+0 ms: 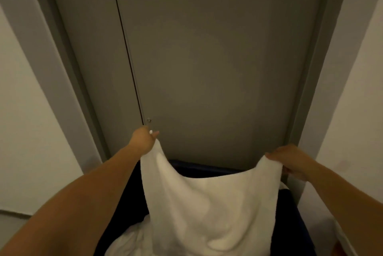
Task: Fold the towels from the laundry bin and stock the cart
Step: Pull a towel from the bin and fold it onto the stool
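Now my left hand and right hand each hold a top corner of the white terry towel, fingers pinched shut on it. It hangs flat above the dark blue laundry bin, ready, I judge, for folding.

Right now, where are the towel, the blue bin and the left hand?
towel (207, 204): head view, middle of the hanging cloth.
blue bin (207, 168): head view, far rim behind the towel.
left hand (143, 138): head view, back of the hand.

L hand, R hand pinching towel corners
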